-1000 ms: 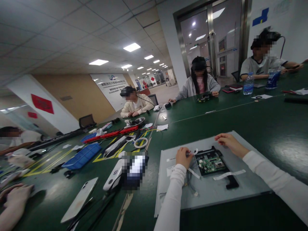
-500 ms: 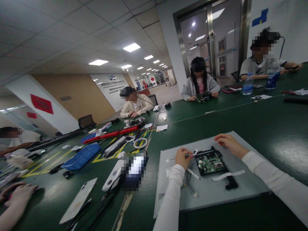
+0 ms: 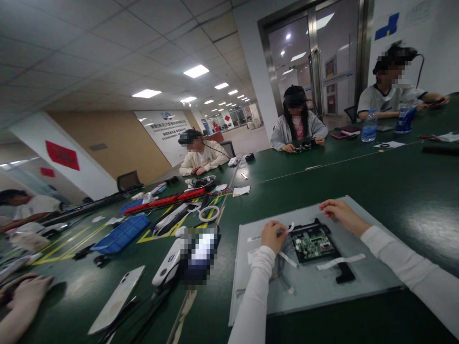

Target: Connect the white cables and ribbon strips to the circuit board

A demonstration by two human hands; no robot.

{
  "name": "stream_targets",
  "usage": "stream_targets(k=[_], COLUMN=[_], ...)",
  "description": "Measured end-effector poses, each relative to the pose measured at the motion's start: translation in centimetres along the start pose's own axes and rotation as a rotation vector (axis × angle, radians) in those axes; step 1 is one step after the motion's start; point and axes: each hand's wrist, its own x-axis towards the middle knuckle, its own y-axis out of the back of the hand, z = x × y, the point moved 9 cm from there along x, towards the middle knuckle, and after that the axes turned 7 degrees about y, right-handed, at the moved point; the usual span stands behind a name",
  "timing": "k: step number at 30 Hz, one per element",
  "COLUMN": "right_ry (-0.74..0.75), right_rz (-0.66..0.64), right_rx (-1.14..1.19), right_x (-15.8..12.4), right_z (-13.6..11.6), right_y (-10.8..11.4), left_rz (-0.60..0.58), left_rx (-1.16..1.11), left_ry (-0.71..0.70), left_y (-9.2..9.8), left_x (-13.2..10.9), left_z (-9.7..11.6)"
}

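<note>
A grey flat metal panel lies before me on the green table, bearing a black bracket and a green circuit board. My left hand is closed in a pinch at the board's upper left corner, on a short curled strip of white tape. My right hand hovers beyond the bracket's upper right end, fingertips drawn together; anything between them is too small to make out. Another white tape strip crosses the bracket. Thin grey cables trail beneath my left hand.
Left of the panel are a phone with a lit screen, a white device and a white phone. Farther off lie a blue tray and a white ring. Several people sit around the table; one's hand rests at left.
My hands and the panel stay nearly still. At the far left, a co-worker's head and upper body have shifted a little into view.
</note>
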Motion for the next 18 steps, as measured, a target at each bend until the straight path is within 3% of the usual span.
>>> stream_targets(k=[18], right_ry=[0.0], right_rz=[-0.002], right_rx=[-0.022], right_x=[-0.1], right_z=[-0.4], right_y=[-0.1], left_rz=[-0.065], left_rx=[-0.127], left_ry=[-0.047], left_y=[0.0], left_x=[-0.5], left_z=[1.5])
